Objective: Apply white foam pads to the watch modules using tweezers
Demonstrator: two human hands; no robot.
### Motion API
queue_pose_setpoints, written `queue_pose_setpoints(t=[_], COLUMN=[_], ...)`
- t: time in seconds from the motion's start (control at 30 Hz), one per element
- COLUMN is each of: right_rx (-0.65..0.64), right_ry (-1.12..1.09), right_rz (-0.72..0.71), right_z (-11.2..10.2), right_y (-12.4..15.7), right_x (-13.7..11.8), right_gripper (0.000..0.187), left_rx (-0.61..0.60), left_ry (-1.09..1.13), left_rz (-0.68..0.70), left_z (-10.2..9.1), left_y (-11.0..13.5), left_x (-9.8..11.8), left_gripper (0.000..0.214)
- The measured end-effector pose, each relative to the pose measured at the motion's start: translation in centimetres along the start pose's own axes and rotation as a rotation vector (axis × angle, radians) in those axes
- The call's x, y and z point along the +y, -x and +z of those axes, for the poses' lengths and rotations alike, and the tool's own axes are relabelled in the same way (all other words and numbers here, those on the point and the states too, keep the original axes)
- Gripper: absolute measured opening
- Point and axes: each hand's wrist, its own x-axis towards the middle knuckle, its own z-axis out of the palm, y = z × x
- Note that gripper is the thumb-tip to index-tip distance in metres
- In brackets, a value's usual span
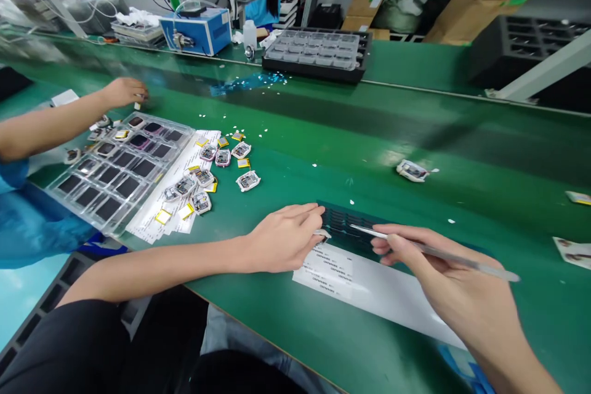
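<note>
My right hand (455, 271) grips metal tweezers (443, 255), their tips over a dark sheet (351, 221) of black strips. Left of the tips, my left hand (286, 237) is closed on a small white-edged watch case (322, 234), mostly hidden by the fingers. It lies by the left end of the dark sheet. Under both hands runs a white backing sheet (383, 292) with printed text at its left end. Several open watch cases (248, 181) with bare circuitry and yellow-edged batteries (186, 211) are scattered left of my left hand.
A co-worker's hand (124, 92) reaches over the left side, above a clear tray (101, 181) of dark screens. One watch case (412, 170) lies alone at right. Along the back stand a blue box-shaped device (198, 31) and a black tray (318, 52). White scraps dot the green bench.
</note>
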Motion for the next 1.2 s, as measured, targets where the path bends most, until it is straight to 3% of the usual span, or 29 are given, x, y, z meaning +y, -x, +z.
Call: queue_pose_setpoints(t=[0.27, 0.37, 0.47, 0.53, 0.6, 0.87, 1.2], right_rx=[-0.023, -0.056, -0.081, -0.093, -0.103, -0.078, -0.118], right_ry=[-0.013, 0.0, -0.001, -0.001, -0.012, -0.038, -0.031], right_rz=[-0.022, 0.012, 0.03, 0.035, 0.037, 0.06, 0.019], right_z=[-0.1, -0.5, -0.8, -0.7, -0.3, 0.6, 0.4], right_y=[-0.6, -0.6, -0.1, 0.5, 1.2, 2.4, 2.7], right_x=[0.4, 0.4, 0.5, 0.9, 1.5, 3.9, 3.9], right_gripper=[0.049, 0.055, 0.058, 0.059, 0.06, 0.062, 0.061], left_rx=[-0.024, 0.041, 0.084, 0.047, -0.001, -0.049, -0.12], left_ry=[-0.011, -0.079, -0.109, -0.09, -0.08, -0.041, -0.066], left_rz=[0.071, 0.106, 0.288, 0.463, 0.548, 0.483, 0.424], left_z=[0.2, 0.0, -0.2, -0.2, 0.0, 0.4, 0.1], left_y=[0.4, 0.5, 0.6, 0.7, 0.9, 1.3, 1.5], left_x=[0.6, 0.8, 1.1, 1.4, 1.7, 2.2, 2.4], left_gripper=[0.029, 0.029, 0.028, 0.025, 0.023, 0.025, 0.027])
